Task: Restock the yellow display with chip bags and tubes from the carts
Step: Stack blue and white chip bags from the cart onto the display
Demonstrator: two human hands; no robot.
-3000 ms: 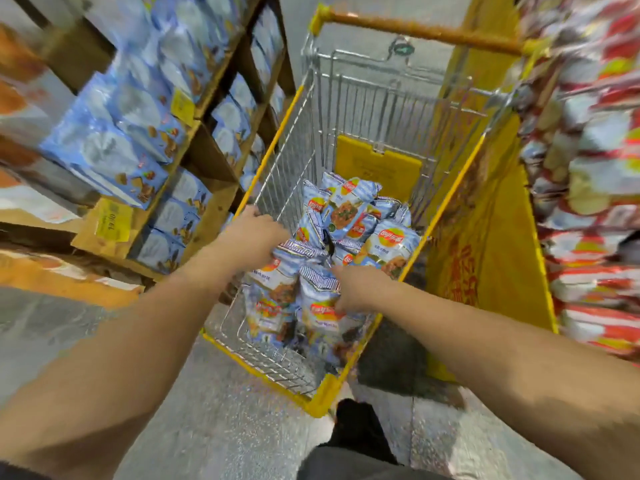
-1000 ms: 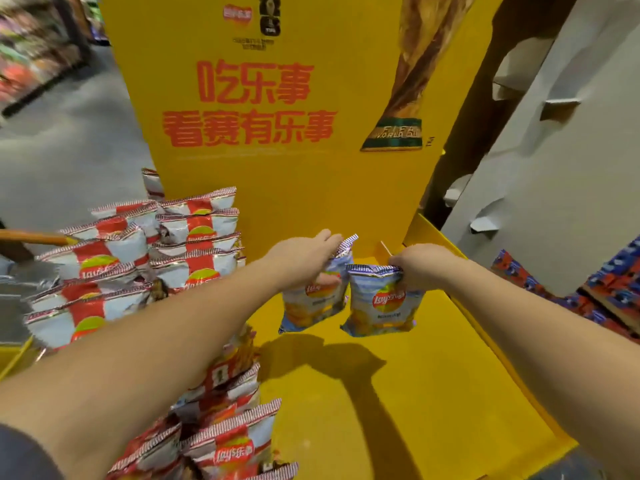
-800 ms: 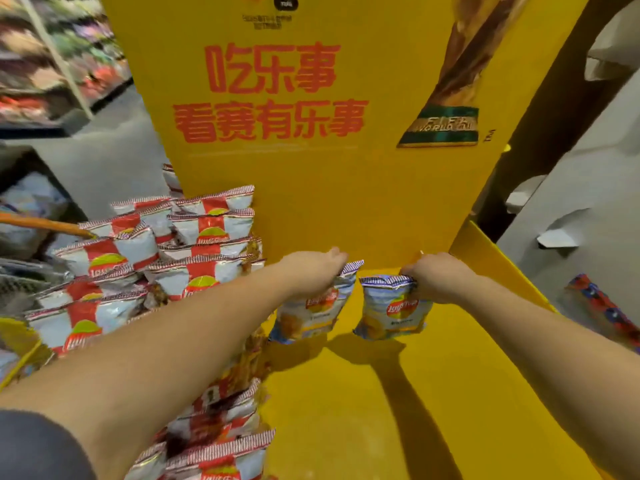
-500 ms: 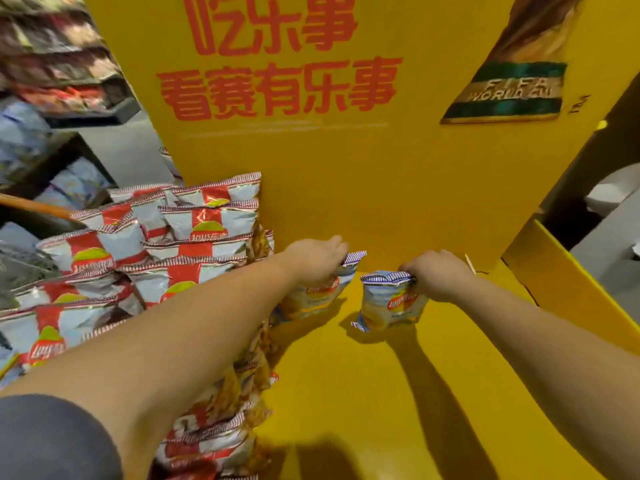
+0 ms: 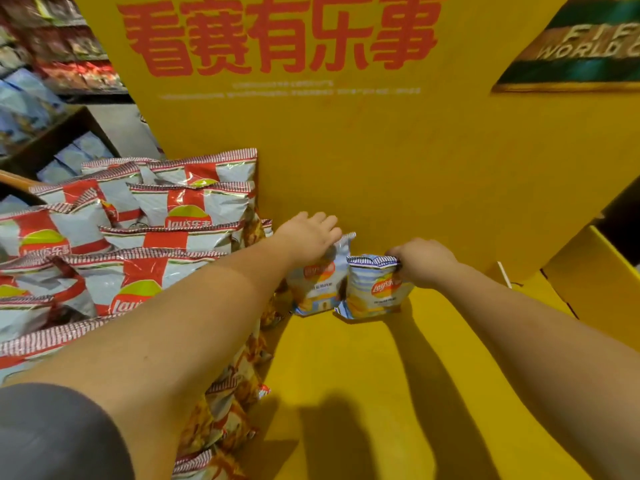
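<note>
Sleeve: a grey sleeve is seen at the lower left corner of the frame.
Display floor: the yellow display shows a bare floor at lower centre, crossed by arm shadows.
Red stack: red-and-white chip bags are piled at the left of the frame, beside the left forearm.
Left hand: the left hand is curled over the top of the left blue bag, which is gripped at centre frame.
Right hand: the right hand is clenched on the top seal of the right blue bag.
Bag positions: both blue bags are now set lower than half a second ago, their bottoms touching the display floor, side by side, just before the back panel.
Change of view: the panel's red lettering is now seen larger and higher in the frame.
Background: store shelves are visible at upper left.
</note>
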